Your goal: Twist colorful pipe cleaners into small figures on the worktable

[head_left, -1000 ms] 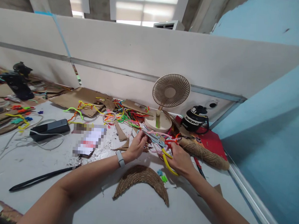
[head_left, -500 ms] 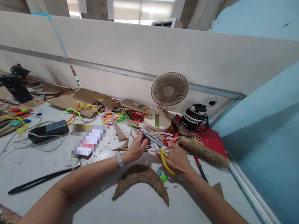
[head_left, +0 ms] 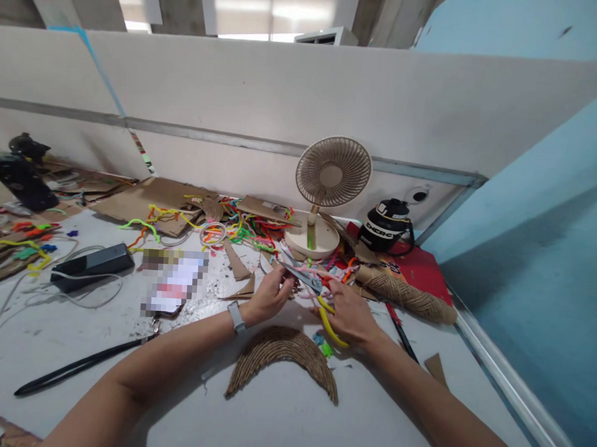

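My right hand is closed around the yellow handles of a pair of scissors, whose blades point left and lie slightly apart. Close to the blades, my left hand has its fingers pinched together; what sits between them is too small to make out. Pink fuzzy pipe cleaners lie around the scissors. In front of my hands, a crescent covered in rows of brown twine rests on the white table. Small blue and green fuzzy bits lie by its upper right side.
Behind my hands stand a beige fan and a black jug. A twine roll lies at the right by a red folder. Tangled pipe cleaners, cardboard, a phone and a dark box with cable spread leftward.
The view has shifted slightly to the right. My hands and the scissors keep nearly the same pose, and the twine crescent has not moved on the table.
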`<action>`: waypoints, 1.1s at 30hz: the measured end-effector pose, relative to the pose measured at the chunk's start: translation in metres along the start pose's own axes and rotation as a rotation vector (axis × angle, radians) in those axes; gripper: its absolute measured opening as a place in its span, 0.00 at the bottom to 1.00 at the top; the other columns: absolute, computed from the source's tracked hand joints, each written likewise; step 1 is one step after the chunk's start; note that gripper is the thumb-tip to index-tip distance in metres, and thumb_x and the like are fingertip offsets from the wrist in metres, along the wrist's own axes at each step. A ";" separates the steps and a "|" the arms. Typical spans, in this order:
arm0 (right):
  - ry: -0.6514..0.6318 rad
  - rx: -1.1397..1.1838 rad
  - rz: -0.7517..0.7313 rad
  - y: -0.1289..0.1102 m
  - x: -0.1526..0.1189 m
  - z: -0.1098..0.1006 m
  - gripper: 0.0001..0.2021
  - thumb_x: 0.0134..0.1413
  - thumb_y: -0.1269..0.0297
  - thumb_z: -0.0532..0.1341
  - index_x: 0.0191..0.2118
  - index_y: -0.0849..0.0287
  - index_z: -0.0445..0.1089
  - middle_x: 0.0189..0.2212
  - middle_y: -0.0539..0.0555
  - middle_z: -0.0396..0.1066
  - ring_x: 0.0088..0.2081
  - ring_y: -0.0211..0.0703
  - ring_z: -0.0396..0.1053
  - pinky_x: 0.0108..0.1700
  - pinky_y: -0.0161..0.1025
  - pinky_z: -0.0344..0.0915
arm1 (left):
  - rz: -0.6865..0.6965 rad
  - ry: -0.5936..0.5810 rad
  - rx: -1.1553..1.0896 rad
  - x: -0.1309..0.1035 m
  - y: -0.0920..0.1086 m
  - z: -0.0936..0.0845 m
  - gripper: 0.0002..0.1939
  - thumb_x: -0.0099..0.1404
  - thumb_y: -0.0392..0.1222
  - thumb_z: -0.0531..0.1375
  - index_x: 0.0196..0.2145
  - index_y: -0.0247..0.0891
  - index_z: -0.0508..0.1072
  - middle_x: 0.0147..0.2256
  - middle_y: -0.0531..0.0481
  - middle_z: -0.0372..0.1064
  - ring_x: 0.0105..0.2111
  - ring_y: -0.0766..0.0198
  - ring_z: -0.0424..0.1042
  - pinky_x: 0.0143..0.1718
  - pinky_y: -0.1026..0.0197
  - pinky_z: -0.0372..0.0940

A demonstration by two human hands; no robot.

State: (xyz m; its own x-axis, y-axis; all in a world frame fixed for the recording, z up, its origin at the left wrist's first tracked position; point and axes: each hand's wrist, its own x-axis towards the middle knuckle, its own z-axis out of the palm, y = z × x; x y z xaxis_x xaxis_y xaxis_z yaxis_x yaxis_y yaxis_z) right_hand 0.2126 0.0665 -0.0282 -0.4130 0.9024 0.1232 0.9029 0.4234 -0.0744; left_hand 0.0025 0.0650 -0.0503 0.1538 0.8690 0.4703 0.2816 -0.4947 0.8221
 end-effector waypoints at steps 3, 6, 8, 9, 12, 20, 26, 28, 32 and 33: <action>-0.018 0.003 0.005 -0.001 0.000 -0.002 0.27 0.54 0.48 0.54 0.50 0.67 0.61 0.46 0.68 0.68 0.48 0.56 0.67 0.46 0.43 0.61 | 0.007 -0.009 0.033 0.000 0.001 -0.001 0.07 0.66 0.38 0.48 0.34 0.36 0.63 0.29 0.49 0.65 0.30 0.65 0.63 0.34 0.62 0.60; -0.034 -0.008 0.009 -0.002 -0.002 -0.002 0.27 0.54 0.48 0.54 0.51 0.68 0.60 0.47 0.69 0.67 0.48 0.56 0.67 0.45 0.43 0.61 | 0.027 -0.013 0.064 0.000 -0.001 -0.001 0.07 0.65 0.38 0.48 0.34 0.36 0.64 0.29 0.49 0.65 0.30 0.65 0.63 0.35 0.61 0.60; -0.044 -0.017 0.008 -0.003 -0.003 -0.002 0.27 0.55 0.49 0.53 0.51 0.68 0.60 0.47 0.69 0.68 0.47 0.56 0.67 0.44 0.42 0.60 | 0.032 -0.012 0.076 0.000 -0.001 -0.001 0.07 0.65 0.38 0.48 0.34 0.36 0.64 0.30 0.49 0.66 0.30 0.64 0.63 0.35 0.61 0.60; -0.052 -0.020 0.007 -0.003 -0.004 -0.003 0.26 0.55 0.48 0.53 0.50 0.67 0.60 0.45 0.68 0.69 0.46 0.56 0.68 0.43 0.42 0.60 | 0.032 -0.012 0.077 0.000 -0.001 -0.001 0.07 0.65 0.38 0.48 0.34 0.36 0.64 0.30 0.49 0.66 0.30 0.64 0.63 0.35 0.61 0.60; -0.073 -0.033 0.007 -0.004 -0.004 -0.004 0.23 0.56 0.48 0.51 0.46 0.65 0.61 0.39 0.66 0.72 0.42 0.55 0.70 0.38 0.41 0.60 | 0.040 -0.020 0.060 -0.001 0.000 -0.001 0.07 0.65 0.37 0.48 0.35 0.36 0.65 0.30 0.49 0.67 0.30 0.65 0.64 0.36 0.61 0.61; -0.081 -0.113 0.004 -0.001 -0.004 0.000 0.23 0.58 0.47 0.50 0.45 0.66 0.62 0.33 0.64 0.74 0.35 0.55 0.73 0.31 0.39 0.56 | -0.005 -0.034 0.043 0.000 -0.002 0.000 0.08 0.66 0.40 0.48 0.33 0.36 0.63 0.28 0.51 0.64 0.28 0.66 0.62 0.33 0.63 0.59; -0.047 -0.066 0.033 -0.001 -0.003 -0.001 0.22 0.58 0.47 0.51 0.45 0.63 0.63 0.32 0.60 0.75 0.34 0.52 0.73 0.30 0.38 0.53 | -0.053 -0.047 -0.105 0.003 -0.001 -0.003 0.11 0.68 0.45 0.48 0.34 0.36 0.63 0.30 0.51 0.64 0.30 0.67 0.64 0.34 0.64 0.61; -0.026 -0.045 0.092 0.003 -0.001 -0.002 0.22 0.58 0.48 0.50 0.46 0.62 0.63 0.33 0.60 0.75 0.34 0.51 0.73 0.30 0.37 0.54 | -0.056 -0.054 -0.168 0.005 0.002 -0.005 0.15 0.68 0.49 0.47 0.34 0.36 0.64 0.30 0.50 0.65 0.31 0.67 0.65 0.36 0.63 0.62; -0.035 -0.081 0.182 0.009 0.002 -0.004 0.24 0.56 0.43 0.50 0.42 0.61 0.67 0.33 0.62 0.74 0.34 0.53 0.72 0.31 0.38 0.55 | -0.068 -0.087 -0.287 0.006 0.009 -0.007 0.17 0.68 0.52 0.48 0.36 0.35 0.65 0.31 0.49 0.65 0.33 0.66 0.65 0.37 0.62 0.62; -0.047 -0.097 0.179 0.010 0.002 -0.005 0.25 0.54 0.42 0.51 0.41 0.61 0.68 0.33 0.62 0.74 0.35 0.54 0.72 0.31 0.39 0.56 | -0.071 -0.098 -0.312 0.006 0.009 -0.006 0.18 0.67 0.53 0.49 0.36 0.35 0.65 0.31 0.49 0.65 0.33 0.66 0.65 0.37 0.62 0.63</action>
State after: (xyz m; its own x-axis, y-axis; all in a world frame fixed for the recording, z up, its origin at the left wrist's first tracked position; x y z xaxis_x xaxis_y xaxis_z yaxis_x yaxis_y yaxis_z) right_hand 0.2215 0.0721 -0.0240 -0.2482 0.9662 0.0702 0.9686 0.2484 0.0046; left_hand -0.0001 0.0656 -0.0380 0.2384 0.8906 0.3873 -0.0061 -0.3974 0.9176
